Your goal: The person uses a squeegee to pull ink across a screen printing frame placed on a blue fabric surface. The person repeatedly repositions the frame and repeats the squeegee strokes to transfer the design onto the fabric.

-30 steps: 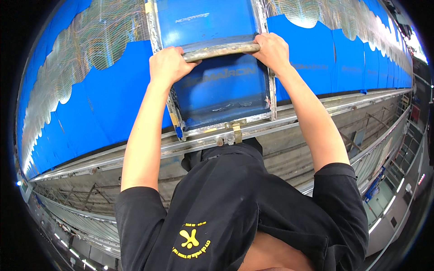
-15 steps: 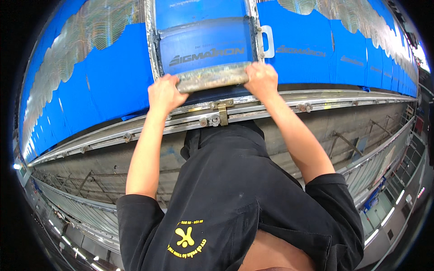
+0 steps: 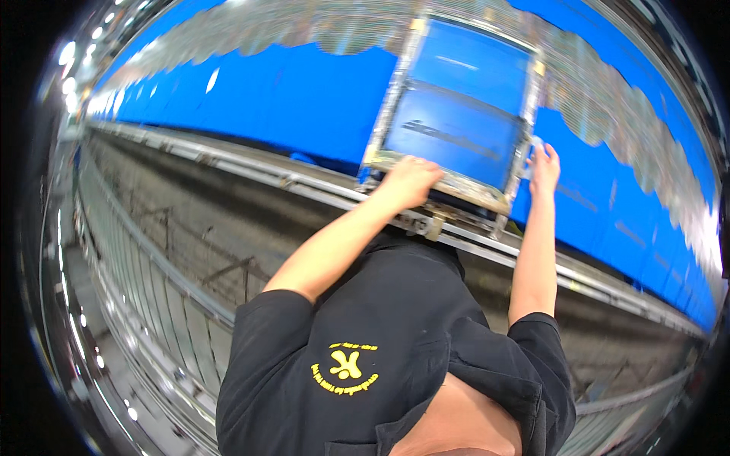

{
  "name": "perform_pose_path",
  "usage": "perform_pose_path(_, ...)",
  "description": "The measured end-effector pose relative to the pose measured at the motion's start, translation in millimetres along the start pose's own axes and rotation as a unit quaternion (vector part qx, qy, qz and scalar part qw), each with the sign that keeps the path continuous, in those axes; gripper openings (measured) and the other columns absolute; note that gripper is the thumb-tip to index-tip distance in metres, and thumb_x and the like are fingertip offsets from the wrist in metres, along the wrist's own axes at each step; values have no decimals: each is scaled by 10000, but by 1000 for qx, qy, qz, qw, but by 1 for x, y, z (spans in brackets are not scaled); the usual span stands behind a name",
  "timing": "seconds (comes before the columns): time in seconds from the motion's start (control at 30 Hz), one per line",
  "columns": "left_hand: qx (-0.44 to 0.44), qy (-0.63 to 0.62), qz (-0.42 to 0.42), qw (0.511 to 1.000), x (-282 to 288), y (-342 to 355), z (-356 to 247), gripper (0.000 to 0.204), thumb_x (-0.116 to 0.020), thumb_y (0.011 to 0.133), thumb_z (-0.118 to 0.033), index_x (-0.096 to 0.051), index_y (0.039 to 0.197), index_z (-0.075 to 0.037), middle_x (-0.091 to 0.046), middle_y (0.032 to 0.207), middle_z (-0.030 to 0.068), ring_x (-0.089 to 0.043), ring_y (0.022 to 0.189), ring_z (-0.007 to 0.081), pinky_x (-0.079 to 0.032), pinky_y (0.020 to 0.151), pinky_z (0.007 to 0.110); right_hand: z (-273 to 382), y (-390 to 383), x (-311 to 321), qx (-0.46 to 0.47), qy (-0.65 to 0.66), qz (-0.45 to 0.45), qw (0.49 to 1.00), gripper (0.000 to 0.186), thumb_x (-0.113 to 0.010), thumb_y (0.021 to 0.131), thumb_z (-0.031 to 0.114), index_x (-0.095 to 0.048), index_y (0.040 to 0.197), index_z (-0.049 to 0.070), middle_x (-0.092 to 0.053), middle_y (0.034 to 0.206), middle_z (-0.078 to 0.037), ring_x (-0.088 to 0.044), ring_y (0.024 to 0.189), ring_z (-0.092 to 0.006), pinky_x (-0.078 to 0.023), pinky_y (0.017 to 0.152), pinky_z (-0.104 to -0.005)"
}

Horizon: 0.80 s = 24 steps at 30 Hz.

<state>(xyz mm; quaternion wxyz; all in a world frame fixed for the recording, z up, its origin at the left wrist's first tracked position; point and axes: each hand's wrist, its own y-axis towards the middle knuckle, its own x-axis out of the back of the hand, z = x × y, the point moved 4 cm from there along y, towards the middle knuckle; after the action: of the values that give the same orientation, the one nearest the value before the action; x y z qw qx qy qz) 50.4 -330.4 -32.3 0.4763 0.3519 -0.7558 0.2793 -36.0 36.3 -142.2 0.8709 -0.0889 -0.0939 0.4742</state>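
A rectangular screen frame (image 3: 469, 106) with translucent blue inside lies across the long blue-covered surface (image 3: 308, 106). My left hand (image 3: 411, 182) is closed on the bar (image 3: 464, 188) along the frame's near end. My right hand (image 3: 544, 169) is at the white side handle (image 3: 528, 152) on the frame's right, its fingers bent and blurred; whether they grip it I cannot tell. A metal bracket (image 3: 435, 226) sits beneath the frame on the rail.
A long metal rail (image 3: 304, 178) follows the near edge of the blue surface, which carries patterned, scalloped grey shapes (image 3: 334, 23). Below are a grey trough (image 3: 182, 220) and a ribbed metal railing (image 3: 175, 289). Lights line the far left.
The bar moved from the frame's middle to its near end in both hands. Then my right hand left it for the side handle. The view has swung, and the frame now appears tilted and farther right.
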Motion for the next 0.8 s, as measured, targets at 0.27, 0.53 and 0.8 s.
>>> perform_pose_path(0.27, -9, -75, -69, 995, 33, -57, 19, 519, -671, 791, -14, -699, 1301, -108, -712, 1305, 53, -631, 1234, 289, -499, 1032, 446, 73, -34, -47, 44, -60, -36, 997, 269, -685, 1036, 249, -748, 1164, 21, -614, 811, 63, -464, 632, -31, -369, 538, -252)
perform_pose_path(0.53, 7, -75, -31, 997, 71, -32, 6, 520, -702, 709, -26, -729, 1225, -86, -734, 1263, 95, -668, 1174, 333, -535, 1009, 477, 86, -61, -50, 111, -122, -62, 984, 257, -669, 1029, 221, -765, 1212, 69, -765, 1173, -93, -691, 1068, -203, -538, 983, -367)
perform_pose_path(0.8, 42, -113, 60, 991, 101, -30, 1, 552, -704, 710, 2, -723, 1260, -55, -710, 1330, 115, -640, 1226, 352, -494, 1076, 458, 87, -78, -59, 47, -109, -134, 984, 354, -651, 1022, 363, -765, 1234, 104, -794, 1064, -138, -745, 940, -235, -560, 866, -365)
